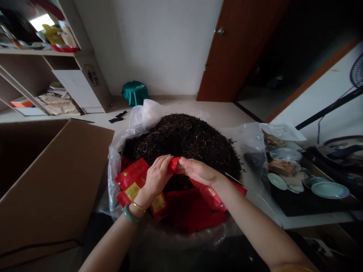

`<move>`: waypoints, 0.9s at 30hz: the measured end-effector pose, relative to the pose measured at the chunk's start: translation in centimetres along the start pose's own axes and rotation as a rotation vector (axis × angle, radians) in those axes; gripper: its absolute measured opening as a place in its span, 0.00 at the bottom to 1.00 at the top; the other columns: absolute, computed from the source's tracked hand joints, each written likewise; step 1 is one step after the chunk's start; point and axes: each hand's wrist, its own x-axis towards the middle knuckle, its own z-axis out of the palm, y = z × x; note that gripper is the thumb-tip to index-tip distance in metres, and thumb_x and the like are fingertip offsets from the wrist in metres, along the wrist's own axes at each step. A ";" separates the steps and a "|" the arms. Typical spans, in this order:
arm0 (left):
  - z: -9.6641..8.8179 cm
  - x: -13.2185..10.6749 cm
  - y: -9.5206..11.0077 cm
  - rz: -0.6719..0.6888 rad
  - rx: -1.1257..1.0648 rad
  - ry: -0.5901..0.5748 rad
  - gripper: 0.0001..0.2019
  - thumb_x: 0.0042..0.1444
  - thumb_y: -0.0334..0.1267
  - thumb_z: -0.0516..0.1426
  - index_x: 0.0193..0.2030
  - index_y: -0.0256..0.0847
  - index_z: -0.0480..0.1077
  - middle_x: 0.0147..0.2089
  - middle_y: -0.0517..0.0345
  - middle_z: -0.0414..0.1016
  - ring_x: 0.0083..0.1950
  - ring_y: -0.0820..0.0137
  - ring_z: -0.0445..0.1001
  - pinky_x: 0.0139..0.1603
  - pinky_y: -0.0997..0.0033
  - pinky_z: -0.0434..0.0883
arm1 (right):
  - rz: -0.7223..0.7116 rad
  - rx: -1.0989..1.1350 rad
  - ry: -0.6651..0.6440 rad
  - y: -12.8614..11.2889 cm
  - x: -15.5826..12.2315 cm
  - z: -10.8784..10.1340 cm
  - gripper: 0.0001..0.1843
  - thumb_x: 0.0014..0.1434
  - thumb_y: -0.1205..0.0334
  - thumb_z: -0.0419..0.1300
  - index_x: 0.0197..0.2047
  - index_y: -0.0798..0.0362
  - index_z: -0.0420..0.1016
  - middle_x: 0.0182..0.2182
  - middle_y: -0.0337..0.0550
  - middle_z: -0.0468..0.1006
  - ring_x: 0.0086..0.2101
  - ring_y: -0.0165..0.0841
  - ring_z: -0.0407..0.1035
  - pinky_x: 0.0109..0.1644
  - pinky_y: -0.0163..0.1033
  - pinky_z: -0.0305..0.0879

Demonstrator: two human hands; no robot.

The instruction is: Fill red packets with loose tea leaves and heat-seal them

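Note:
My left hand (157,173) and my right hand (198,170) are closed on a small red packet (174,164) between them. Its lower part is hidden by my fingers. Just beyond lies a big heap of dark dried leaves (195,139), which look like tea, in a clear plastic liner (115,189). Several red packets (133,173) with gold labels lie under and beside my left wrist. More red packets (211,194) sit below my right forearm, and a darker red pile (187,213) fills the near side of the liner.
At the left stands an open cardboard box (56,181). A low table (297,206) on the right carries dishes (330,190) and a black pot (337,158). Behind are a teal-covered bin or stool (135,93), shelves (90,75) and a brown door (232,53).

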 end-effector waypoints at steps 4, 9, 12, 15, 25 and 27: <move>-0.4 0.4 -0.2 -0.047 -0.033 0.056 0.18 0.51 0.26 0.57 0.50 0.39 0.68 0.47 0.48 0.77 0.48 0.60 0.75 0.51 0.61 0.74 | 0.023 0.012 -0.024 -1.6 -0.7 -1.3 0.31 0.60 0.36 0.49 0.43 0.55 0.78 0.41 0.53 0.82 0.47 0.41 0.75 0.55 0.50 0.66; -0.8 0.8 -0.5 -0.142 -0.074 0.153 0.16 0.48 0.26 0.58 0.45 0.40 0.70 0.44 0.52 0.78 0.45 0.62 0.75 0.48 0.64 0.74 | 0.022 -0.021 0.226 -0.8 -1.0 -3.9 0.28 0.66 0.44 0.43 0.45 0.54 0.76 0.42 0.53 0.81 0.43 0.40 0.77 0.49 0.51 0.71; -0.9 1.0 -0.6 -0.167 -0.094 0.174 0.17 0.46 0.26 0.58 0.44 0.40 0.71 0.43 0.53 0.78 0.44 0.63 0.75 0.46 0.65 0.74 | 0.075 -0.406 0.397 2.5 -0.4 -3.5 0.14 0.62 0.55 0.54 0.43 0.54 0.75 0.40 0.53 0.81 0.39 0.41 0.77 0.43 0.50 0.74; -0.9 1.0 -0.7 -0.152 -0.088 0.179 0.16 0.46 0.25 0.59 0.44 0.40 0.71 0.42 0.53 0.77 0.44 0.63 0.75 0.46 0.65 0.74 | 0.095 -0.970 0.205 5.8 0.3 -1.4 0.26 0.46 0.71 0.66 0.51 0.55 0.73 0.50 0.57 0.76 0.51 0.47 0.71 0.54 0.53 0.67; -1.3 0.9 -0.8 -0.166 0.013 0.194 0.18 0.45 0.25 0.59 0.45 0.41 0.70 0.43 0.54 0.74 0.43 0.64 0.72 0.44 0.65 0.72 | -0.410 -0.848 0.642 2.2 0.4 0.9 0.09 0.57 0.70 0.54 0.40 0.54 0.73 0.34 0.46 0.77 0.32 0.32 0.72 0.34 0.35 0.70; -1.3 0.7 -0.7 -0.149 0.049 0.205 0.18 0.46 0.25 0.59 0.45 0.41 0.70 0.42 0.54 0.74 0.44 0.63 0.71 0.44 0.65 0.72 | -0.524 -0.784 0.649 1.4 0.3 1.4 0.11 0.58 0.68 0.54 0.44 0.53 0.74 0.35 0.45 0.78 0.32 0.31 0.72 0.31 0.33 0.69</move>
